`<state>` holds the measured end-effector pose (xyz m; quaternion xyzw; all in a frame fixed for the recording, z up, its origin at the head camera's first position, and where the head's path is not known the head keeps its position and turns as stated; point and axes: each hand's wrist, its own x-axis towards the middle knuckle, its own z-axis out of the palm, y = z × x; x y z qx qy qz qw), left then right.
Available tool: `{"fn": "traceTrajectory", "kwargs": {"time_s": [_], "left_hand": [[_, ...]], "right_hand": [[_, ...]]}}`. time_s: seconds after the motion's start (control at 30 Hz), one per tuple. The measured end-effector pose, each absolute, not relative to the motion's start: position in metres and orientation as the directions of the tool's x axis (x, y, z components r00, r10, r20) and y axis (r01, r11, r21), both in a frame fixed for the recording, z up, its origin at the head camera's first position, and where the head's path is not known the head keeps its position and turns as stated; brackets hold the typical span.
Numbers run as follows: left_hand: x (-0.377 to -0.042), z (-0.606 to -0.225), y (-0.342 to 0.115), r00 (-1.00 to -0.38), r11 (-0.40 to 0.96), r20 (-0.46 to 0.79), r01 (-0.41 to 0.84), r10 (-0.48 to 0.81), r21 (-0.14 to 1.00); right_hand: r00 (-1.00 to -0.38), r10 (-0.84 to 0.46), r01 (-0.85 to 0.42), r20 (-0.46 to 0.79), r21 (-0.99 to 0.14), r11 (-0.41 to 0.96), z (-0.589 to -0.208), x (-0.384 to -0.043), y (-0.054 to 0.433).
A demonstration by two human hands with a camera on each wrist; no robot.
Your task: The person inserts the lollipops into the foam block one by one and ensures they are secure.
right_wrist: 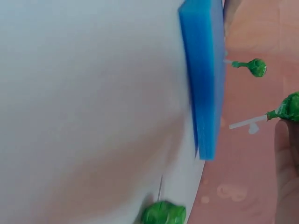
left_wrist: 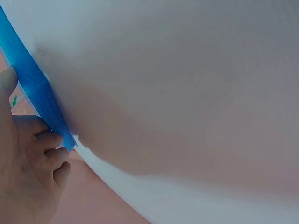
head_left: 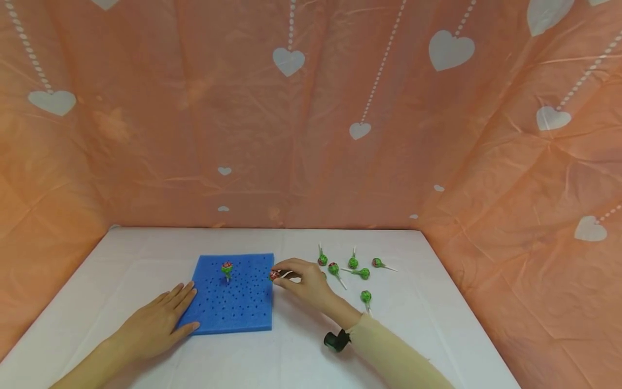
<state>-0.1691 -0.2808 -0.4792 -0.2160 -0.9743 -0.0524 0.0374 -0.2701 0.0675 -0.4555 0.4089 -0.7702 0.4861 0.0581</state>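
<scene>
The left hand (head_left: 156,327) lies flat, fingers extended and close together over the left edge of one blue foam board (head_left: 243,317), its thumb set apart at the near left corner; it pinches nothing. The board rests on the white table (head_left: 301,359) and is dotted with many small holes, too many to count reliably. One standing lollipop (head_left: 227,268) is upright in it, left of the middle and toward the far side.

Next comes one held lollipop (head_left: 274,276), at the board's right edge. The right hand (head_left: 303,281) has a narrow grip on it: thumb and fingers pinch the wrapped candy at their tips. In the right wrist view its white stick juts free below the fingers, apart from the board.

Six loose lollipops lie plainly in view right of that hand: the first (head_left: 323,259) with its stick pointing away, the second (head_left: 333,268) slanting nearer, the third (head_left: 353,262) pointing away, the fourth (head_left: 364,274) with its stick leftward, the fifth (head_left: 366,296) nearest the person, and the sixth (head_left: 377,263) with its stick rightward. A bit of green shows behind the right hand; whether it is a seventh cannot be told.
</scene>
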Motion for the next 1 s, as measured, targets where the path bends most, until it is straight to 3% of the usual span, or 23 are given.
{"fn": "traceTrajectory", "kwargs": {"time_s": [0.33,1.0], "left_hand": [[-0.171,-0.482,-0.282,-0.904,0.9,0.095,0.425,0.417,0.094],[-0.169,-0.481,-0.282,-0.903,0.9,0.103,0.426,0.416,0.096]], "right_hand": [[-0.787,-0.492,-0.523,0.372,-0.826,0.212,-0.456,-0.271,0.04],[-0.835,-0.423,-0.452,0.352,-0.877,0.161,-0.463,-0.278,-0.005]]}}
